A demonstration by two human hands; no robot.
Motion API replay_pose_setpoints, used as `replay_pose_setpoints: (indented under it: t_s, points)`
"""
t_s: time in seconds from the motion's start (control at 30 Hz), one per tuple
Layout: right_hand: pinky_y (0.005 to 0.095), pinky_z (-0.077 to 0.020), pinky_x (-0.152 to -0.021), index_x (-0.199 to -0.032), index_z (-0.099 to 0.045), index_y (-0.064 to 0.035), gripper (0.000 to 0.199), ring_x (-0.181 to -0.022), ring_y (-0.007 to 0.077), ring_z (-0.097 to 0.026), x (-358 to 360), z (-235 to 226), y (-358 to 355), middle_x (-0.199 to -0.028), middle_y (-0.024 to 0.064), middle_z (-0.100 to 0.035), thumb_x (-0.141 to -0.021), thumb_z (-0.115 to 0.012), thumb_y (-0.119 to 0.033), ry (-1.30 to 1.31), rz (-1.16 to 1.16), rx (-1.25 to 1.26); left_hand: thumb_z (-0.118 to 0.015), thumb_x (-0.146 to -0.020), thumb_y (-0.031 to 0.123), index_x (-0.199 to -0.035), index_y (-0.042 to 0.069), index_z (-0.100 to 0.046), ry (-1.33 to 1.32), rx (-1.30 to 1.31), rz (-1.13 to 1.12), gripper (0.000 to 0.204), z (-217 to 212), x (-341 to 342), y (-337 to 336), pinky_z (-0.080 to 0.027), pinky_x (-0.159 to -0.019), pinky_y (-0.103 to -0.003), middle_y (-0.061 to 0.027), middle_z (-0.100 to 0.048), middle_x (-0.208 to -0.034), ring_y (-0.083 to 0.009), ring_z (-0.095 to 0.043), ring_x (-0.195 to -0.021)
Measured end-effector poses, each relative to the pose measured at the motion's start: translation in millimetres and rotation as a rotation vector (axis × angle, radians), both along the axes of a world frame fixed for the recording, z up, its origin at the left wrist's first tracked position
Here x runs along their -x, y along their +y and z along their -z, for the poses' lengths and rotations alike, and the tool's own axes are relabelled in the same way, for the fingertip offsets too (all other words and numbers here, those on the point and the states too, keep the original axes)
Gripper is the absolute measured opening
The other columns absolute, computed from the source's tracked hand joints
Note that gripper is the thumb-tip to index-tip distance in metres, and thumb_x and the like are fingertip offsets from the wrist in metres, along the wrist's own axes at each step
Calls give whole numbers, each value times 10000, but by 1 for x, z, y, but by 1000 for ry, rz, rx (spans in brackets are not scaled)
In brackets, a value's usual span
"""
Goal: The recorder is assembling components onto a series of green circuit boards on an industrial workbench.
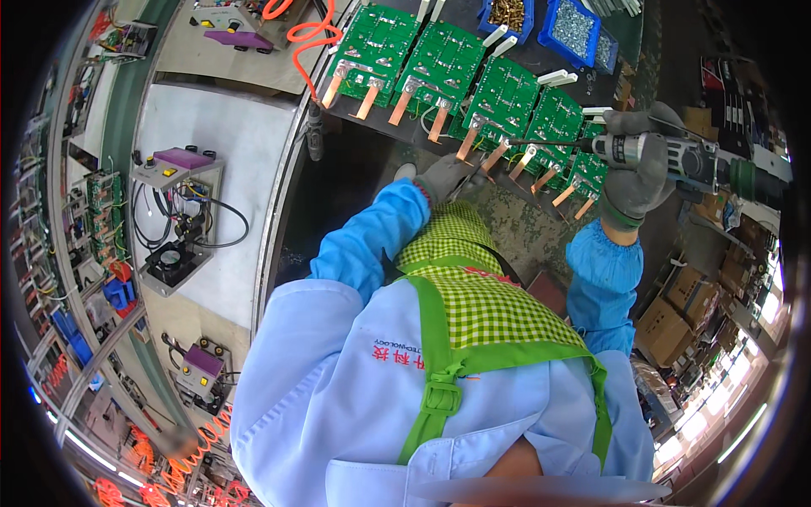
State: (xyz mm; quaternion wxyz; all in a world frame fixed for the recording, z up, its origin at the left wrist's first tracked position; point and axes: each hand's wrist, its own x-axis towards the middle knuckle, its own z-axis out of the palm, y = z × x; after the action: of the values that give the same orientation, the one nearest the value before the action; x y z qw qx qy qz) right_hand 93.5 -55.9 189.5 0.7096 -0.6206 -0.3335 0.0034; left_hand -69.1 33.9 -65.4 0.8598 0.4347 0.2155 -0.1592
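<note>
My right hand [635, 173], in a grey glove, is wrapped round a grey and black power screwdriver [688, 160]. Its long thin bit [549, 143] points left, the tip by the copper strips of the middle circuit boards. Gloved in grey too, my left hand [445, 179] is closed just below a copper strip [466, 144]; a thin dark piece shows at its fingertips, too small to name. Several green circuit boards [448, 61] stand in a row across the bench, copper strips sticking out toward me and white pieces at their far ends.
Blue bins of brass-coloured [508, 13] and silver [571, 34] small hardware sit at the back. An orange coiled hose [302, 63] ends in a dark tool [315, 135] at the bench's left. Further left, a white worktop [228, 139] carries a purple-topped device [179, 165]. Cardboard boxes [676, 313] lie at the right.
</note>
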Motion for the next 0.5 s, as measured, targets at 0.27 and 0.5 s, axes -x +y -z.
replay_pose_setpoints:
  t_s: [0.27,0.5]
  points:
    - [315,-504,-656,-1135,-462,44,419,-713,201,-616,-3,8,5,-776,159,-643,-812,-561,-203,-14,-45,63,-527,-903,363,-1016,43,-633,-49,449,-245,356,25,-37,-28,-452,-658,-247,-30,-631,-837,-113,-581,-777]
    - [327,-517,-656,-1136,-477,16,408,-699,204,-623,-3,2,3,-798,152,-643,-797,-575,-187,46,-94,70,-480,-933,410,-1030,31,-600,-35,581,-402,409,8,-39,-35,-450,-625,-231,-25,-616,-845,-90,-563,-719]
